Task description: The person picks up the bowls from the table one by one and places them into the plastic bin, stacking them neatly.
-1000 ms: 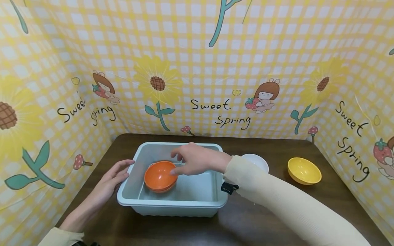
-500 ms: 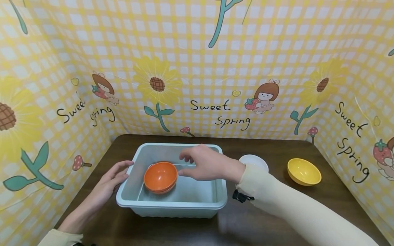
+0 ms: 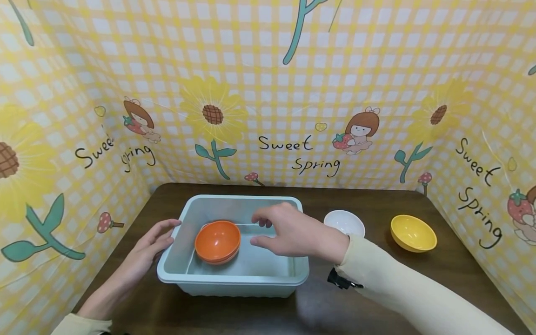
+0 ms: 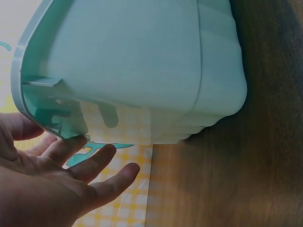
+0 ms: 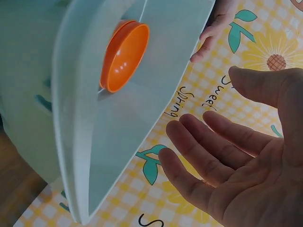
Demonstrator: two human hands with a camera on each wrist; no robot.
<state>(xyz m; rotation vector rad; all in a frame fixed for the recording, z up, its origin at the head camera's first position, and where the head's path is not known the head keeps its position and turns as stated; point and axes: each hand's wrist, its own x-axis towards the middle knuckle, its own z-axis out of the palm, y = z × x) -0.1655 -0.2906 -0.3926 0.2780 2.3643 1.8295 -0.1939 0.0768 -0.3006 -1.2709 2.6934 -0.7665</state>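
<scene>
Inside a pale blue plastic basin [image 3: 268, 251], toward its left side, sits an orange bowl [image 3: 217, 239] nested on another orange bowl. My left hand [image 3: 146, 251] rests its fingertips at the basin's left rim; in the left wrist view the other fingers [image 4: 94, 163] extend loosely beside the outer wall. Over the basin's right half, to the right of the bowls, hovers my right hand [image 3: 289, 230]. Its thumb and fingers stand apart with nothing between them, and the right wrist view shows the palm bare.
A white bowl [image 3: 345, 222] stands right of the basin, partly behind my right wrist. Farther right is a yellow bowl [image 3: 413, 233]. All rest on a dark brown wooden table [image 3: 356, 298], enclosed by yellow checked cloth [image 3: 293, 102].
My right hand has drawn away from the orange bowl, to the right and slightly nearer to me. More of the white bowl shows. The left hand stays at the rim.
</scene>
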